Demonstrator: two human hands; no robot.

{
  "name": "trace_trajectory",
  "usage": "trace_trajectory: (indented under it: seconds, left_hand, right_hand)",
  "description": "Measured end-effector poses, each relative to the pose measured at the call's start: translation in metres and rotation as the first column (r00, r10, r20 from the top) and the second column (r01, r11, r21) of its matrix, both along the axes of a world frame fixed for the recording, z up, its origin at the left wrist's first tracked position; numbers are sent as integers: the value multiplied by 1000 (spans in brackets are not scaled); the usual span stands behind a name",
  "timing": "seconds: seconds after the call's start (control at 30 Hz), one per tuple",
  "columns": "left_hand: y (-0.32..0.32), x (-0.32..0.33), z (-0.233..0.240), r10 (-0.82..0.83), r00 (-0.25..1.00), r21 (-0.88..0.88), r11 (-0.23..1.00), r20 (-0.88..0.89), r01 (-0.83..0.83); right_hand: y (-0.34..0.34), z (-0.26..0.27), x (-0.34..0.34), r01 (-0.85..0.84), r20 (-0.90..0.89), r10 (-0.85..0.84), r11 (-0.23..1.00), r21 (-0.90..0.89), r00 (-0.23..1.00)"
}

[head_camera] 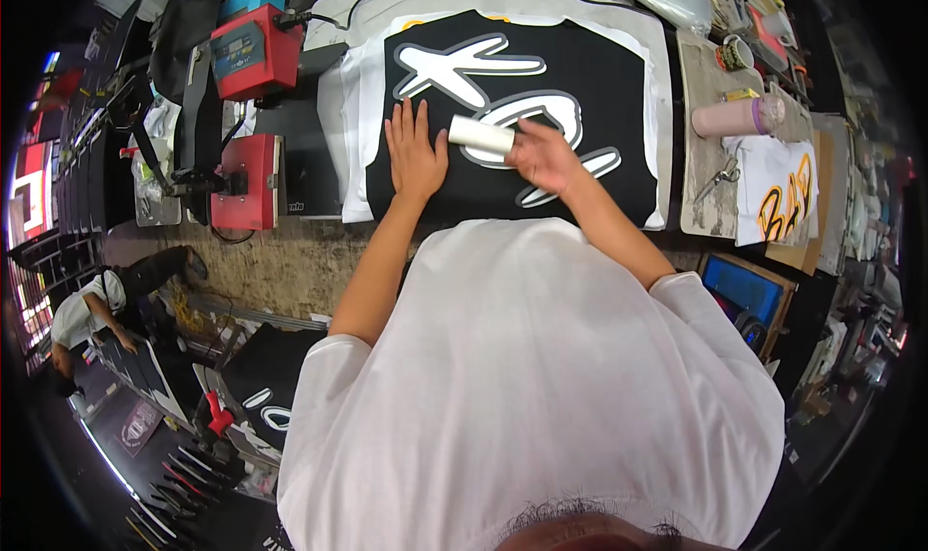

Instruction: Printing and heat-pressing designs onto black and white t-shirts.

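A black garment piece (609,109) with large white, grey-outlined lettering lies flat before me, on top of white fabric pieces (355,130). My left hand (417,148) rests palm down on its left part, fingers fairly straight and pointing away from me. Over the lettering is a white roll (481,135), which looks like a lint or tape roller, tilted slightly down to the right. My right hand (544,154) is at the roll's right end, its fingers curled round that end. Whether a handle is hidden in this hand cannot be seen.
A red heat press (246,181) with a red control box (257,52) stands at the left. On the right board (707,210) are scissors (718,179), a pink bottle (736,117), a patterned mug (734,54) and a printed white cloth (779,185). Another person (94,308) bends over a table at lower left.
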State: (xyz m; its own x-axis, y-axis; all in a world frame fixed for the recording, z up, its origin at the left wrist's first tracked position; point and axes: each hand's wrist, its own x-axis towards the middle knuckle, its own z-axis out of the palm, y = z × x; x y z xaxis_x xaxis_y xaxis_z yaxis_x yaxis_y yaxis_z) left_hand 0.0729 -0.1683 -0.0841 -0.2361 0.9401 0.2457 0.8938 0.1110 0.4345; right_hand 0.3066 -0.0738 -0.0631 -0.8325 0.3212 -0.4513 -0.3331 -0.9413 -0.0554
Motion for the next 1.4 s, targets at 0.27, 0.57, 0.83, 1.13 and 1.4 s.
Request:
trace_trajectory:
  seconds: [0.27, 0.57, 0.83, 1.13, 1.4]
  left_hand:
    - [-7, 0, -3, -18, 997, -11, 1000, -80, 17]
    - [-26, -9, -6, -70, 997, 18, 997, 38, 70]
    - [-30, -4, -2, -100, 995, 17, 995, 6, 100]
    - [-30, -4, 0, -299, 952, -39, 954, -68, 297]
    - [-24, 8, 10, -250, 967, -58, 967, -56, 247]
  right_hand:
    - [90, 26, -11, 189, 36, -223, 892, 411, 974]
    - [-58, 31, 9, -357, 600, 57, 846, 395, 798]
    - [-86, 57, 20, -116, 389, -49, 914, 389, 920]
    - [-42, 34, 64, -331, 667, -17, 858, 392, 745]
    - [-92, 44, 83, -201, 426, 90, 953, 225, 900]
